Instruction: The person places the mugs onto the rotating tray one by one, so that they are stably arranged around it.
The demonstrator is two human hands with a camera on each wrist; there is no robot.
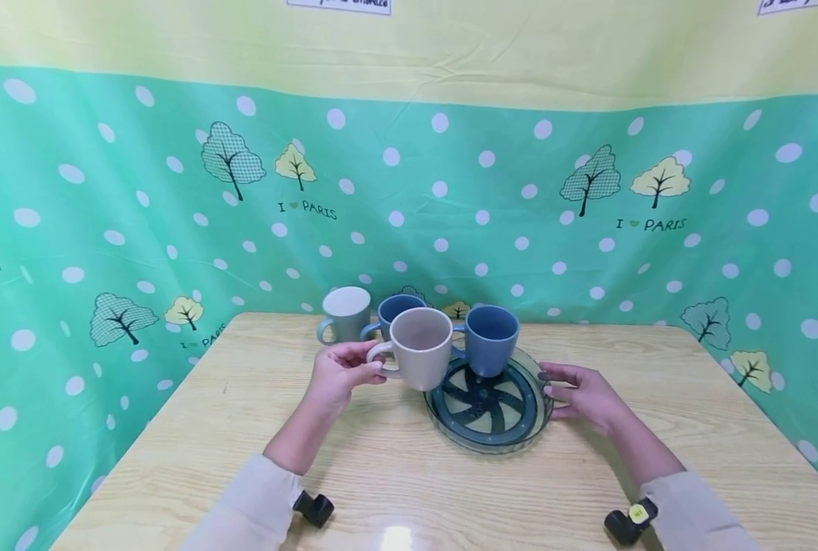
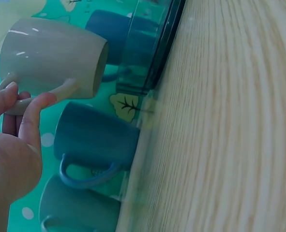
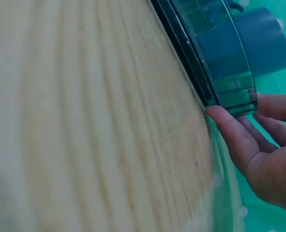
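Note:
My left hand (image 1: 335, 376) pinches the handle of a beige mug (image 1: 420, 352), which it holds up off the table, above the left edge of a round see-through turntable tray (image 1: 491, 440). A blue mug (image 1: 493, 337) stands upright in the back part of the tray. At the tray's right rim, my right hand (image 1: 585, 394) holds the edge; in the right wrist view its thumb (image 3: 225, 123) lies low on the side and a finger touches the upper rim. Behind the beige mug stands a second blue mug (image 2: 94, 137), partly hidden in the head view.
A grey-green mug (image 1: 347, 315) stands at the back left of the wooden table (image 1: 395, 490), left of the second blue mug. A green dotted curtain (image 1: 443, 199) hangs right behind the table's back edge and along its sides.

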